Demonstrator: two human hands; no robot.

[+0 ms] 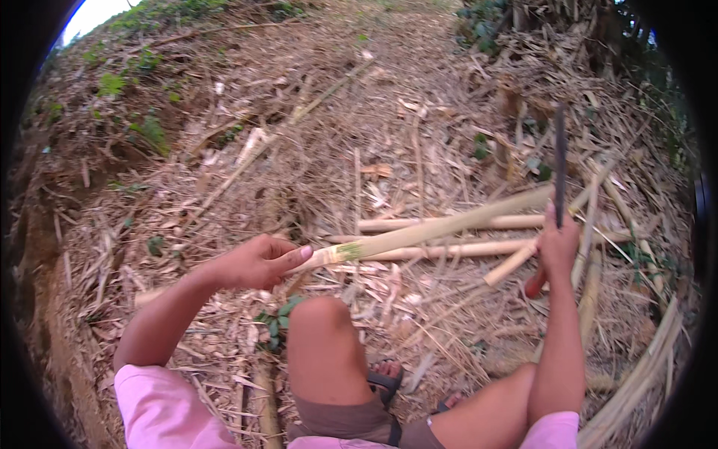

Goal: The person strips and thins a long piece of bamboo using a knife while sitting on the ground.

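My left hand (pixel 271 262) is closed around one end of a long, flat bamboo strip (pixel 441 226), its thumb lying along the top. The strip is pale, with a green patch close to my fingers, and slants up to the right. My right hand (pixel 558 241) grips a machete (pixel 560 161) by its reddish handle, the dark, narrow blade pointing up and away from me. The strip's far end reaches the area beside the blade; I cannot tell whether they touch. Both hands are out ahead of my bent knees.
Several cut bamboo poles (pixel 456 251) lie across the ground under the strip. More long pieces (pixel 636 378) curve along the right side. A thin pole (pixel 280 135) slants over the litter ahead. A leafy green plant (pixel 278 323) grows by my left knee; dry shavings cover the slope.
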